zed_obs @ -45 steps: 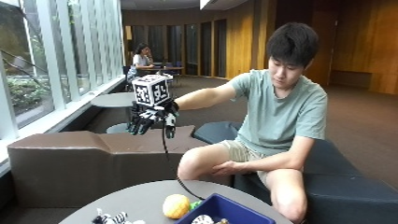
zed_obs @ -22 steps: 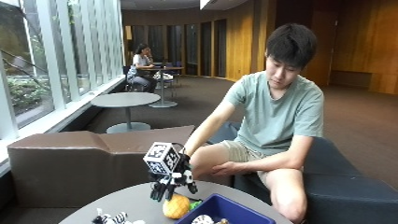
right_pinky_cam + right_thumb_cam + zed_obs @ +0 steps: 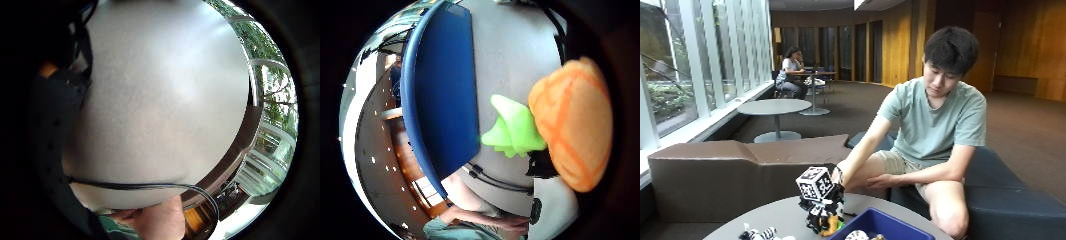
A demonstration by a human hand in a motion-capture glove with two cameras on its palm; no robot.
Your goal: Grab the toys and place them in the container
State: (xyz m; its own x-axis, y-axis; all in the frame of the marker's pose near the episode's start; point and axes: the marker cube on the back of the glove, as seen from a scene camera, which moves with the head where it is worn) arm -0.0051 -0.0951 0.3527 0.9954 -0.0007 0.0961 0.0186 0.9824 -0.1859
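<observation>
1. Your black-gloved right hand [image 3: 824,216] had dropped from mid-air to the round grey desk [image 3: 783,216].
2. It gripped the orange plush toy with green leaves [image 3: 570,125], beside the blue plastic container [image 3: 887,229].

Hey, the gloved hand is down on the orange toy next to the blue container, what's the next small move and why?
Probably lift the orange toy and carry it over the blue container. The right hand is already on the toy on the table, and the container sits right beside it.
</observation>
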